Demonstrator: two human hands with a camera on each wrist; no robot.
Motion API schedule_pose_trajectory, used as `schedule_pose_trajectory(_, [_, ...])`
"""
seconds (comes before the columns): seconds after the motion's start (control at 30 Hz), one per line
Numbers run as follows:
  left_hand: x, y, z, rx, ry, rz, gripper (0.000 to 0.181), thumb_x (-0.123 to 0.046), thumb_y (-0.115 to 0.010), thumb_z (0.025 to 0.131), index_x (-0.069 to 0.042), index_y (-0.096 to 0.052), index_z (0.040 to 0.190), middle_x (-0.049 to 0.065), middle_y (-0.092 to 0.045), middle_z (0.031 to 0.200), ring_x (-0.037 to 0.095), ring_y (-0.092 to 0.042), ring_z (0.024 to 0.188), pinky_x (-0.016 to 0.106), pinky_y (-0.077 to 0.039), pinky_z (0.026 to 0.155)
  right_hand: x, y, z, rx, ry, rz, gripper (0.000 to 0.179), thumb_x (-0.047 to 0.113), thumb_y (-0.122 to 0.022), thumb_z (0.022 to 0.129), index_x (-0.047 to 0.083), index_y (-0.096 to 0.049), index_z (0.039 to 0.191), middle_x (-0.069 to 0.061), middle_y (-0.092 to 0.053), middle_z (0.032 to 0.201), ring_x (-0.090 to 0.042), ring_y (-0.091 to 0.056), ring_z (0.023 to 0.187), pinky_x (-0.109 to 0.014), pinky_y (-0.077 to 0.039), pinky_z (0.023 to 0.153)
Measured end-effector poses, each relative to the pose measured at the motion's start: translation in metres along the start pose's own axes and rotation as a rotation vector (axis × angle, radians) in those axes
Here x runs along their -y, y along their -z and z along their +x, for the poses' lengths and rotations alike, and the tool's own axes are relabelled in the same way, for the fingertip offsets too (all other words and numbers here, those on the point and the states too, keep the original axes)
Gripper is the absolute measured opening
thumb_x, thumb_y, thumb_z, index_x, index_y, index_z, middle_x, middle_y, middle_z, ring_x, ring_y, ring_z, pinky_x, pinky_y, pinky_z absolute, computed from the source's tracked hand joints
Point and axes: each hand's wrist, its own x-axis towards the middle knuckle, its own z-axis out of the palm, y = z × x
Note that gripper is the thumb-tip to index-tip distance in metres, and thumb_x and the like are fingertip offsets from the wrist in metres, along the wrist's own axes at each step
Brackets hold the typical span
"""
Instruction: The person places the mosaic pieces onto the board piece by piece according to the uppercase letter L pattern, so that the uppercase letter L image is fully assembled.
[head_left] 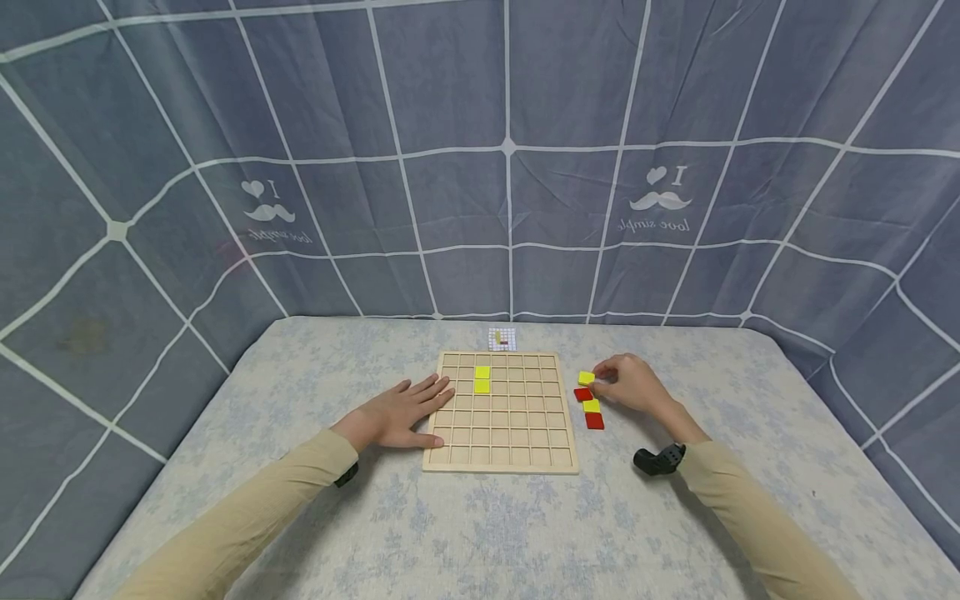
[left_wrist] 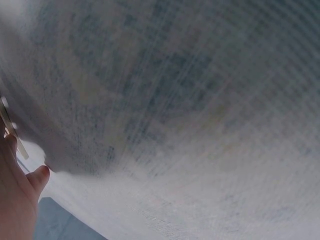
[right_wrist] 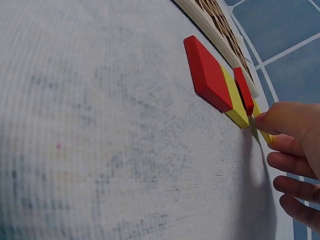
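Observation:
A square wooden grid board (head_left: 501, 468) lies on the table, with two yellow tiles (head_left: 482, 380) in adjoining cells near its top. My left hand (head_left: 397, 412) rests flat with spread fingers on the board's left edge; in the left wrist view only part of that hand (left_wrist: 20, 192) shows. Right of the board, my right hand (head_left: 628, 383) pinches the end of a yellow tile (head_left: 586, 378) between thumb and forefinger. In the right wrist view, the thumb (right_wrist: 280, 120) partly covers this yellow tile (right_wrist: 265, 131). The other fingers hang loosely curled.
Below the pinched tile, a red tile (head_left: 583, 394), another yellow tile (head_left: 592, 406) and a red tile (head_left: 595, 422) lie in a rough column. A small card with a coloured grid pattern (head_left: 502, 339) lies behind the board. Blue checked curtains (head_left: 450, 200) surround the table.

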Motion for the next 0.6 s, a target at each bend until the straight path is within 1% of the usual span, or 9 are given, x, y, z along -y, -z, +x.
schedule_pose_trajectory(0.2, [0.000,-0.001,0.000,-0.001,0.004,-0.003,0.086,-0.068,-0.042,0.091,-0.021,-0.012,0.157,0.003,-0.006,0.164,0.025,-0.008,0.151,0.054,-0.017,0.119,0.005,0.001,0.002,-0.019,-0.019,0.005,0.029,0.025,-0.074,0.082,0.003,-0.074,0.101,-0.010,-0.072,0.095,-0.024,-0.064,0.087,-0.043,-0.054,0.078])
schedule_pose_trajectory(0.33, [0.000,-0.001,-0.001,-0.003,0.003,-0.003,0.086,-0.068,-0.042,0.091,-0.021,-0.012,0.157,0.003,-0.006,0.164,0.025,-0.008,0.151,0.054,-0.017,0.119,0.012,0.000,0.003,-0.036,-0.005,0.003,0.029,0.025,-0.075,0.081,0.003,-0.074,0.100,-0.010,-0.072,0.093,-0.023,-0.063,0.085,-0.042,-0.053,0.077])
schedule_pose_trajectory(0.6, [0.000,-0.002,0.000,-0.009,0.002,-0.008,0.086,-0.067,-0.043,0.091,-0.021,-0.012,0.157,0.003,-0.006,0.164,0.025,-0.008,0.151,0.055,-0.017,0.119,0.028,-0.004,0.002,-0.062,0.014,0.031,0.029,0.026,-0.075,0.081,0.005,-0.074,0.100,-0.011,-0.071,0.095,-0.026,-0.064,0.088,-0.043,-0.054,0.076])
